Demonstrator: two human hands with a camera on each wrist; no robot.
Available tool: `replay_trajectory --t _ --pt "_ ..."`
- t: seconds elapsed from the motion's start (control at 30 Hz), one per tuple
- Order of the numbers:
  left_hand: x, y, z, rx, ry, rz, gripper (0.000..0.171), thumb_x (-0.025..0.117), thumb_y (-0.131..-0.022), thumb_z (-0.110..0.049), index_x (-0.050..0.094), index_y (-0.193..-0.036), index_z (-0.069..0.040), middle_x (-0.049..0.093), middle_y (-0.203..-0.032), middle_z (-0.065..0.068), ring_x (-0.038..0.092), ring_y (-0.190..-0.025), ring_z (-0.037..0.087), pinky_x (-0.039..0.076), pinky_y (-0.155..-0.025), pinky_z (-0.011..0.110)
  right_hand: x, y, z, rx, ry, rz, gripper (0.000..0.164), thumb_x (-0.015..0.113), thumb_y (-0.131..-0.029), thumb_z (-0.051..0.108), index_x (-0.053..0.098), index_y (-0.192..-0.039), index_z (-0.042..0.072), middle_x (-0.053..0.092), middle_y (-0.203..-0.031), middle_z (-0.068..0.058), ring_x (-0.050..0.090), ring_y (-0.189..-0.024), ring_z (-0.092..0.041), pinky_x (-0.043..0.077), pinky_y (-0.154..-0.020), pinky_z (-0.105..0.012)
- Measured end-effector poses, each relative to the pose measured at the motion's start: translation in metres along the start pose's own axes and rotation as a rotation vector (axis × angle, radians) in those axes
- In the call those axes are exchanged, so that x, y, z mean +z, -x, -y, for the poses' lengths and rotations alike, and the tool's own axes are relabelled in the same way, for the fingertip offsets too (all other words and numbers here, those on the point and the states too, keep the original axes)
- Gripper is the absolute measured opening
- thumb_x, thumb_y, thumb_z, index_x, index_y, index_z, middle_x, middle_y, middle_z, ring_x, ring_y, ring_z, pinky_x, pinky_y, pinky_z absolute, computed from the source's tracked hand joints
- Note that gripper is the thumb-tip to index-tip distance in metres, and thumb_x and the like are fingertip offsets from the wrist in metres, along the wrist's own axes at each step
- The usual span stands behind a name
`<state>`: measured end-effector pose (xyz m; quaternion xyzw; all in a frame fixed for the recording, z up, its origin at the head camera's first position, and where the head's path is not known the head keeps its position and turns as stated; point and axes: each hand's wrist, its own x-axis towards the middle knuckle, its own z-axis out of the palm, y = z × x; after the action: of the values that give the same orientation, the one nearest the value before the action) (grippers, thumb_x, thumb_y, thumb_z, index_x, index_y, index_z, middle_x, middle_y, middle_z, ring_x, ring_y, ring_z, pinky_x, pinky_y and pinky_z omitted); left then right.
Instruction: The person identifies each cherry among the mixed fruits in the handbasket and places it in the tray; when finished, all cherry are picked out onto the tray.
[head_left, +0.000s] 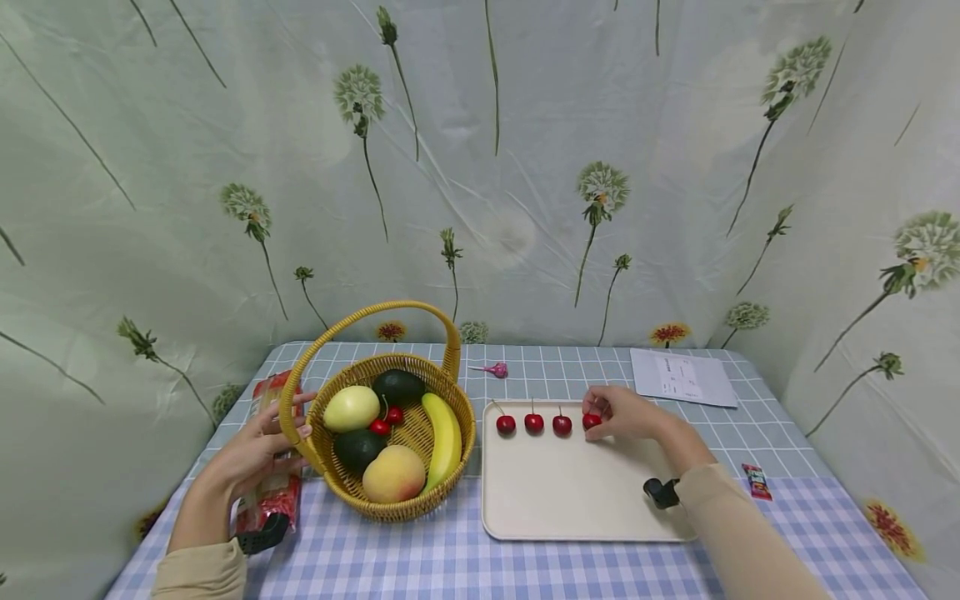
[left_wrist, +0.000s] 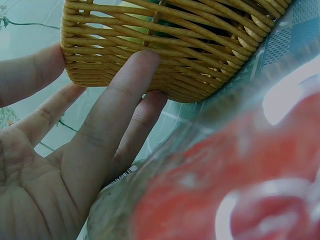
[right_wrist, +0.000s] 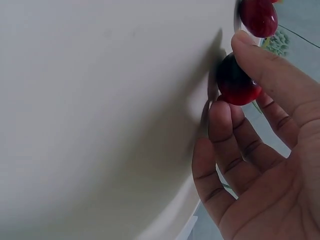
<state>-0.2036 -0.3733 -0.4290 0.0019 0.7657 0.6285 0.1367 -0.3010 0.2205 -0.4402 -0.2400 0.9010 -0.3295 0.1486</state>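
Note:
At the back edge of the cream tray [head_left: 570,492], my right hand [head_left: 626,414] pinches a red cherry [right_wrist: 240,92] between thumb and fingers. Three more cherries [head_left: 534,423] line up to its left along that edge, stems upward. My left hand [head_left: 251,454] is spread at the left side of a yellow woven basket [head_left: 390,510], fingertips right at its weave in the left wrist view. Inside the basket are a banana [head_left: 444,442], a peach [head_left: 393,473], a pale yellow-green fruit [head_left: 351,408], two dark green fruits [head_left: 358,451] and two cherries [head_left: 380,427].
A red and clear plastic bag [head_left: 272,500] lies under and beside my left hand. Behind the tray are a pink lollipop [head_left: 497,369] and a pale grey packet [head_left: 684,377]. A small candy wrapper [head_left: 757,482] lies to the right. The basket's tall handle [head_left: 405,304] arches upward.

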Motion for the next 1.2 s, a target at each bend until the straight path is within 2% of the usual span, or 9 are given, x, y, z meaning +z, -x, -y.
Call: replay_trajectory --t 0.23,0.43,0.6,0.7,0.87,0.97,1.07,1.2 --pt "0.000 0.000 0.000 -0.011 0.008 -0.001 0.064 0.062 -0.110 -0.018 0.034 -0.167 -0.022 0.058 -0.136 0.008 0.069 -0.110 0.011 0.064 -0.091 0.037 0.000 0.002 0.000 0.015 -0.019 0.005 0.032 0.090 -0.085 0.010 0.065 -0.103 0.006 0.063 -0.092 -0.005 0.055 -0.085 -0.017 0.046 -0.072 -0.023" --pt "0.001 0.001 0.001 -0.012 0.013 0.000 0.063 0.062 -0.110 -0.019 0.035 -0.167 -0.023 0.053 -0.145 0.019 0.069 -0.111 0.011 0.064 -0.092 0.038 -0.002 0.004 0.003 0.042 0.002 0.016 0.034 0.091 -0.086 0.015 0.065 -0.106 0.007 0.063 -0.095 -0.006 0.054 -0.087 -0.019 0.045 -0.074 -0.027" --pt "0.000 0.000 0.001 -0.007 0.012 0.002 0.063 0.062 -0.110 -0.019 0.036 -0.167 -0.024 0.056 -0.141 0.013 0.069 -0.111 0.010 0.064 -0.092 0.038 -0.009 0.004 0.009 0.043 0.044 -0.001 0.034 0.088 -0.090 0.022 0.067 -0.113 0.008 0.066 -0.102 -0.008 0.058 -0.092 -0.020 0.049 -0.080 -0.032" --pt "0.001 0.000 0.001 -0.008 0.013 -0.001 0.062 0.062 -0.110 -0.019 0.036 -0.167 -0.024 0.057 -0.139 0.011 0.069 -0.111 0.011 0.064 -0.092 0.038 -0.016 0.002 0.015 -0.004 0.072 -0.047 0.036 0.084 -0.094 0.027 0.068 -0.118 0.006 0.068 -0.108 -0.012 0.063 -0.098 -0.023 0.053 -0.087 -0.039" --pt "0.002 0.001 0.002 -0.020 0.003 -0.017 0.063 0.062 -0.110 -0.020 0.035 -0.167 -0.024 0.046 -0.151 0.027 0.069 -0.110 0.011 0.064 -0.092 0.037 -0.021 -0.003 0.030 -0.093 0.098 -0.121 0.037 0.079 -0.098 0.030 0.070 -0.123 0.004 0.071 -0.119 -0.017 0.065 -0.108 -0.028 0.056 -0.096 -0.053" --pt "0.002 0.001 0.003 -0.022 -0.005 -0.025 0.064 0.062 -0.110 -0.020 0.034 -0.167 -0.024 0.042 -0.155 0.031 0.068 -0.110 0.011 0.064 -0.091 0.037 -0.022 -0.007 0.044 -0.123 0.115 -0.126 0.033 0.078 -0.100 0.029 0.071 -0.123 0.007 0.072 -0.120 -0.014 0.064 -0.108 -0.026 0.057 -0.097 -0.056" --pt "0.002 0.001 0.002 -0.017 -0.012 -0.026 0.064 0.062 -0.110 -0.020 0.035 -0.167 -0.024 0.047 -0.150 0.027 0.069 -0.110 0.012 0.064 -0.091 0.037 -0.022 -0.012 0.059 -0.147 0.140 -0.112 0.029 0.077 -0.101 0.028 0.071 -0.123 0.010 0.073 -0.118 -0.008 0.065 -0.108 -0.023 0.058 -0.095 -0.053" --pt "0.002 0.001 0.001 -0.002 -0.007 -0.015 0.063 0.062 -0.110 -0.019 0.035 -0.167 -0.022 0.055 -0.138 0.015 0.070 -0.109 0.012 0.065 -0.091 0.037 -0.019 -0.019 0.080 -0.187 0.161 -0.082 0.026 0.075 -0.102 0.025 0.071 -0.123 0.012 0.073 -0.114 -0.003 0.069 -0.107 -0.023 0.060 -0.094 -0.049"
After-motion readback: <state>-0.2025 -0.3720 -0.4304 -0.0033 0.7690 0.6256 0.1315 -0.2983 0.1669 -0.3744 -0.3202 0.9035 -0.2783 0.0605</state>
